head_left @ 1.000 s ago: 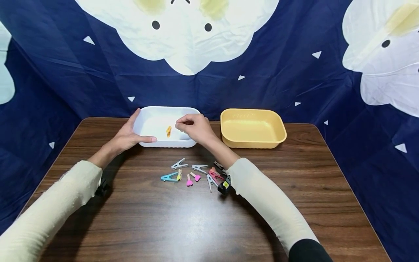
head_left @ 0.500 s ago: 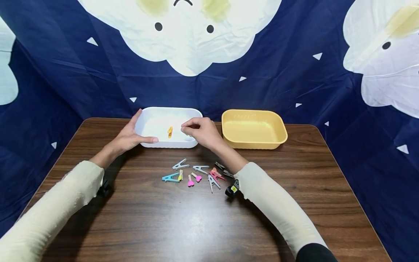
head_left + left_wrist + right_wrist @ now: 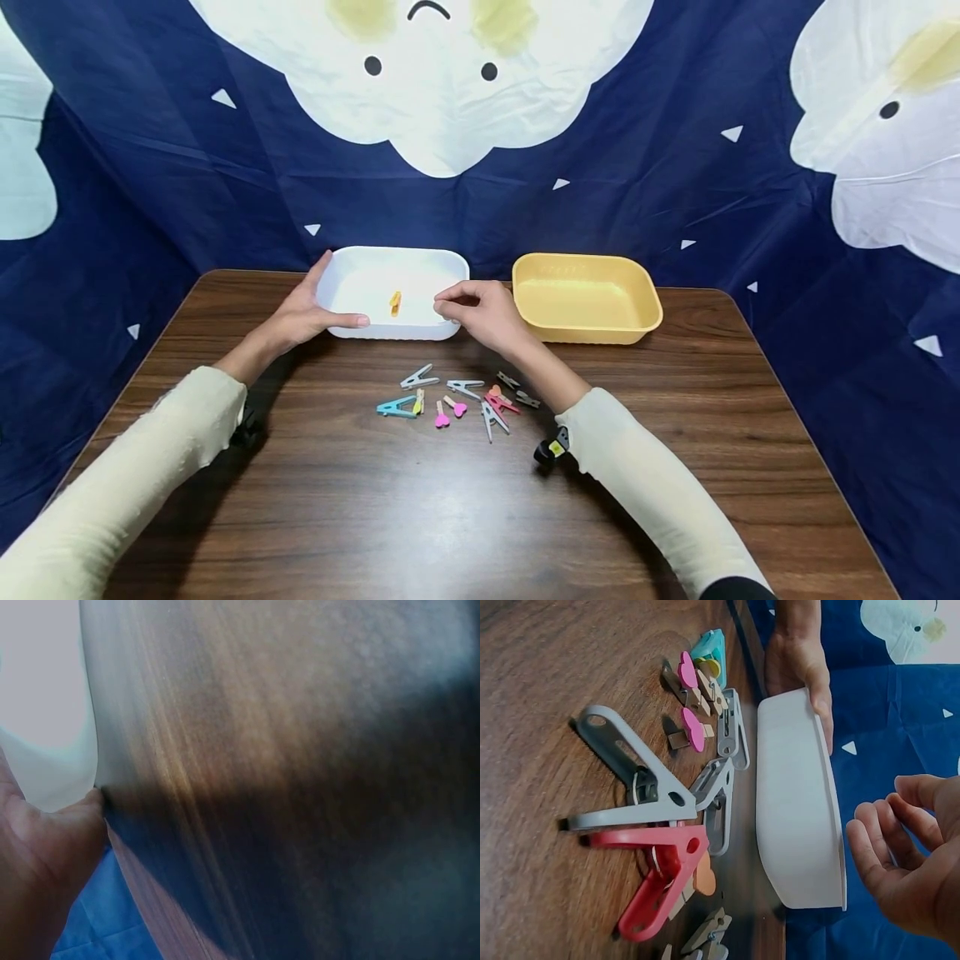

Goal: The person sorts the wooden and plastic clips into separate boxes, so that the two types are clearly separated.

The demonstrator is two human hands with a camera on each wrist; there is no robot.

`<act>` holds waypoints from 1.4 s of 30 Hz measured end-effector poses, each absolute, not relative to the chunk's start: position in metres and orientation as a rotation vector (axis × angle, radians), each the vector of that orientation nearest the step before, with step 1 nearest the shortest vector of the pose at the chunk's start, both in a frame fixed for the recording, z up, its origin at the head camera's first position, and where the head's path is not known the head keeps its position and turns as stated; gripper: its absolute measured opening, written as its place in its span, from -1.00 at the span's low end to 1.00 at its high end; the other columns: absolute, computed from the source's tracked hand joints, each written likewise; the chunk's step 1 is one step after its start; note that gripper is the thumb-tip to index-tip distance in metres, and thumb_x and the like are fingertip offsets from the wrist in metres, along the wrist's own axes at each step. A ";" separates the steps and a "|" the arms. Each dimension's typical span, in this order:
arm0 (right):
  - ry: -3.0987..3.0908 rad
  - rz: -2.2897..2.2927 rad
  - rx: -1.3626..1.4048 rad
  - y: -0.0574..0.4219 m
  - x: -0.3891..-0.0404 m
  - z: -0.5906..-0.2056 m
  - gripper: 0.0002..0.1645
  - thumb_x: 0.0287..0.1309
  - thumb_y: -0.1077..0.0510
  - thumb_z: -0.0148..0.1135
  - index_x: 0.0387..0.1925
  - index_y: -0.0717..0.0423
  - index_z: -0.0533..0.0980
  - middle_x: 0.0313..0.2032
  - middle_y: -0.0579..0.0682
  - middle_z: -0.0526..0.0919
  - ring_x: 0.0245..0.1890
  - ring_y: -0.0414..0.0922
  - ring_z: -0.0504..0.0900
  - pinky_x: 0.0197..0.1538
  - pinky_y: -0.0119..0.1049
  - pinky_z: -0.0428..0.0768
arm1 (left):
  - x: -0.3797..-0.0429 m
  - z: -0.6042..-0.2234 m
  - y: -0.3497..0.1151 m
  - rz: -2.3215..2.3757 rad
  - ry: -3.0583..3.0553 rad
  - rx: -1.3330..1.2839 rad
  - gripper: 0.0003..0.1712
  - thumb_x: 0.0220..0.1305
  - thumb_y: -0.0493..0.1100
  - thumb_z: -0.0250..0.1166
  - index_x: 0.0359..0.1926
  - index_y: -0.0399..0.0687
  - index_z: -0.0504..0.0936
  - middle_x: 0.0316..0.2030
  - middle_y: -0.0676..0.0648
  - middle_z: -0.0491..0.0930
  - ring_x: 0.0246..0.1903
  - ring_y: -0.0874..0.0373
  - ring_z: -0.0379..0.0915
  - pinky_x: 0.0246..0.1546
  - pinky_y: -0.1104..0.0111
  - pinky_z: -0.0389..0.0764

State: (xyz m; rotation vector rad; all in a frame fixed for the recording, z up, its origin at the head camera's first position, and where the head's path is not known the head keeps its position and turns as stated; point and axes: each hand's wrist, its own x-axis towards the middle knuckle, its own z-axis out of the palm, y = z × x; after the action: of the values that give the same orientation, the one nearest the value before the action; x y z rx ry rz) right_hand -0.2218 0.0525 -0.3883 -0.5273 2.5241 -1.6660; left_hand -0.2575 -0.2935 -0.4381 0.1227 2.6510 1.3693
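With a clock face laid over the table [image 3: 450,525] in the head view, the white tray [image 3: 397,332] is set towards eleven o'clock and the yellow tray [image 3: 585,335] between one and two. The left end of the white tray is clasped by the left hand [image 3: 303,314], thumb laid along the near rim and fingers spread at the far corner, presumably so that so light a tray is kept from sliding. The right hand [image 3: 487,312] is poised at the tray's four o'clock corner, fingers loosely bent; nothing is seen gripped by it, though something tiny between the fingertips cannot be ruled out.

Inside the white tray a small orange clip [image 3: 395,304] is laid lengthwise from twelve to six. A cluster of clips [image 3: 630,816] is scattered around the middle of the table, apparently where it can be reached by both hands; the blue clip [image 3: 390,409] is found at its nine o'clock, the red clip [image 3: 649,837] at its three.

The larger clips are shaped as plastic-looking Vs with pierced arms; the pink pegs [image 3: 693,729] are made of pale wood and topped with smooth hearts. Both trays are shallow and round-cornered. The table is dark and streaked with grain.
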 end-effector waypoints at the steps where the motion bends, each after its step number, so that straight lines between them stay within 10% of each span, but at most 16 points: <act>1: 2.515 -1.678 -0.531 0.054 -0.221 -0.389 -0.81 0.45 0.11 0.53 -0.05 0.12 0.87 -0.32 -0.04 0.82 -0.32 -0.21 0.65 -0.24 -0.44 0.59 | -0.258 -0.439 -0.294 1.368 2.651 0.122 0.80 0.14 0.05 0.81 0.85 0.20 -0.53 0.86 -0.21 -0.39 0.83 -0.30 -0.31 0.81 -0.26 -0.10; 8: 2.434 -1.766 -0.532 0.063 -0.216 -0.390 -0.80 0.45 0.20 0.50 -0.03 0.25 0.84 -0.24 0.09 0.85 -0.12 0.33 0.79 -0.04 -0.09 0.84 | -0.259 -0.442 -0.295 1.358 2.649 0.124 0.78 0.17 0.00 0.79 0.84 0.19 -0.55 0.86 -0.18 -0.43 0.84 -0.28 -0.36 0.81 -0.27 -0.15; 12: 2.416 -1.775 -0.499 0.069 -0.212 -0.390 -0.80 0.45 0.20 0.51 -0.02 0.23 0.85 -0.18 0.14 0.88 -0.12 0.23 0.83 0.19 0.34 0.78 | -0.259 -0.441 -0.294 1.368 2.648 0.121 0.81 0.14 0.04 0.81 0.84 0.19 -0.55 0.86 -0.15 -0.42 0.84 -0.26 -0.33 0.82 -0.25 -0.15; 27: 2.441 -1.681 -0.507 0.086 -0.199 -0.395 -0.78 0.47 0.15 0.51 0.00 0.22 0.85 -0.27 0.01 0.88 -0.18 0.11 0.78 -0.10 -0.32 0.70 | -0.260 -0.441 -0.295 1.368 2.652 0.125 0.81 0.13 0.04 0.81 0.84 0.19 -0.54 0.87 -0.12 -0.42 0.84 -0.22 -0.36 0.82 -0.24 -0.16; 42: 2.406 -1.665 -0.453 0.106 -0.188 -0.404 -0.73 0.46 0.16 0.52 0.02 0.30 0.83 -0.19 0.14 0.91 -0.25 -0.20 0.77 0.03 -0.17 0.82 | -0.259 -0.440 -0.295 1.371 2.642 0.120 0.81 0.14 0.05 0.81 0.84 0.20 -0.55 0.86 -0.13 -0.43 0.85 -0.22 -0.40 0.82 -0.25 -0.19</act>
State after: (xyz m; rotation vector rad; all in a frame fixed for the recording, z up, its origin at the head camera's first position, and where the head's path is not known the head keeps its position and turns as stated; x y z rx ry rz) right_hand -0.1876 0.1059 -0.4045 -0.4525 2.4064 -1.6648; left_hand -0.2587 -0.2948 -0.4404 0.1197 2.6421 1.3707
